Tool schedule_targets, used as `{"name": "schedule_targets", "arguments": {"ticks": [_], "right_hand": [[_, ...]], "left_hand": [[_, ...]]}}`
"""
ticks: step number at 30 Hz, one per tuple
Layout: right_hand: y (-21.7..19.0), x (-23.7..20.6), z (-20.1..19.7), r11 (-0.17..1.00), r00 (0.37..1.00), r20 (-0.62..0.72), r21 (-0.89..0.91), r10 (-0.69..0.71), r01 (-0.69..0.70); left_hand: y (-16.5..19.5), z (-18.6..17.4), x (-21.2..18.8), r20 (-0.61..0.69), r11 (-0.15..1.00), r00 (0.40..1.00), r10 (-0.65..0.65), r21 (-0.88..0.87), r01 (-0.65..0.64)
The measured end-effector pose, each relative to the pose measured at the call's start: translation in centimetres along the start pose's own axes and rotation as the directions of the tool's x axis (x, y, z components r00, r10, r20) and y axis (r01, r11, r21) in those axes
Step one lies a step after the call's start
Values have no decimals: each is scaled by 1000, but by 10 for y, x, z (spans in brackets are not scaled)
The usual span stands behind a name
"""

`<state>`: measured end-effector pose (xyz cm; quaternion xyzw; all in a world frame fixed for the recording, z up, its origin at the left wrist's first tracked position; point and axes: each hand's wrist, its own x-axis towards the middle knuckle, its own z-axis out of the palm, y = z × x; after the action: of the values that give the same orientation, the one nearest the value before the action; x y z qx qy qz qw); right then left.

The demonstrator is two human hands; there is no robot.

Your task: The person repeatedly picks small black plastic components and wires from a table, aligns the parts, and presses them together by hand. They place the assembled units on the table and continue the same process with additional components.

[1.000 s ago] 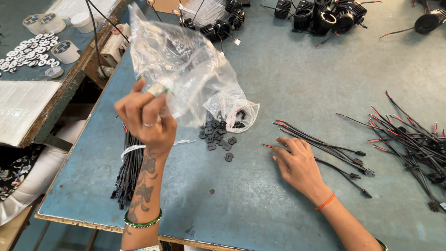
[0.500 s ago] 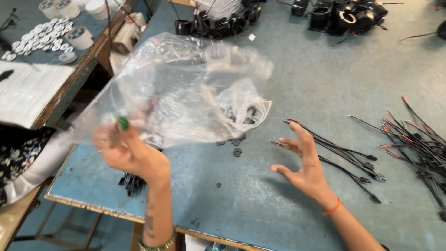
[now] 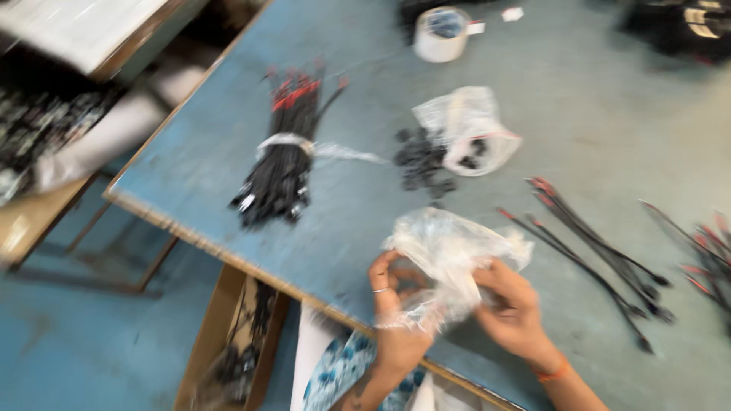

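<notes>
Crumpled clear plastic bag (image 3: 449, 255) is sitting at the near edge of the blue table (image 3: 358, 46), being grasped by both hands: the left hand (image 3: 396, 308) is clenching its lower end while the right hand (image 3: 510, 308) is pinching its side. Beyond the grip, a smaller bag (image 3: 468, 129) of black parts is lying; left of it a tied bundle of black cables (image 3: 283, 156) is resting, and loose cables (image 3: 594, 251) are spreading to the right.

Both arms are bare, no sleeves. The left hand (image 3: 394, 308) has a thin silver ring on one finger, and there's dark tattoo ink low on that forearm, too blurry to read. The right hand (image 3: 512, 312) has a slim orange band on the wrist.
</notes>
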<state>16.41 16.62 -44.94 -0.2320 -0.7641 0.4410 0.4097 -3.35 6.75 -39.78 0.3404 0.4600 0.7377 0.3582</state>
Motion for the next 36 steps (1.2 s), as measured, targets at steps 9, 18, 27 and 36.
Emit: {"name": "schedule_targets", "arguments": {"ticks": [9,18,27,36], "right_hand": [[-2,8,19,874,849,336,126,409,-470],[-19,108,89,901,902,387,-433,192,-6],[43,129,209,554,744,566,-769,356,319],[54,117,174,571,701,597,-754,389,325]], "left_hand": [[27,-69,3,500,786,837,223,416,-458],[46,-413,16,-640,821,573,511,560,-107],[62,-630,-12,-942,951,172,289,262,-161],[-23,-605,-5,-786,748,53,-616,-604,-274]]}}
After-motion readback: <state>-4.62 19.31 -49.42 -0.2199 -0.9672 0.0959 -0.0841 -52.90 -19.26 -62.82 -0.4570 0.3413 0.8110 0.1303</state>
